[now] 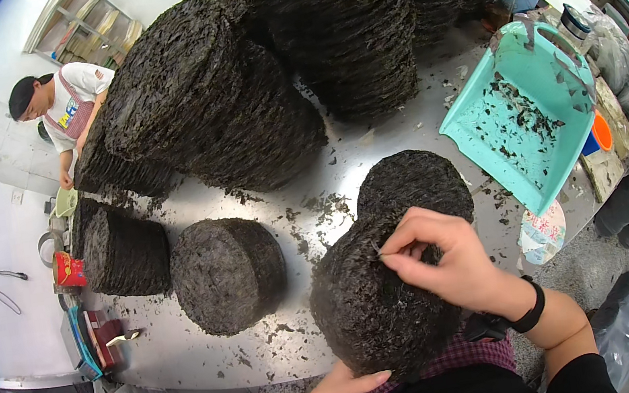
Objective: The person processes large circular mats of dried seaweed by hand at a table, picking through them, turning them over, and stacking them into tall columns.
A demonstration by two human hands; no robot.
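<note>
Close to my body, a round disc of dried seaweed (361, 305) is tilted up, held from below by my left hand (337, 391), whose thumb lies along its lower edge. My right hand (438, 251) is at the upper face of the disc; thumb and forefinger pinch a small, thin, pale thing (376, 247), too small to name. Just behind stands a short round stack of dark seaweed (410, 182). Another short stack (217, 278) sits to the left, beside a third one (127, 249). Large seaweed stacks (214, 95) rise behind them.
A turquoise dustpan (523, 122) with dark seaweed scraps lies on the right of the metal table (193, 361). Seaweed crumbs are scattered about. An orange cup (602, 130) and lidded jars stand at the right edge. At the far left, a co-worker in an apron (70, 105) leans over a pale green bowl (66, 201).
</note>
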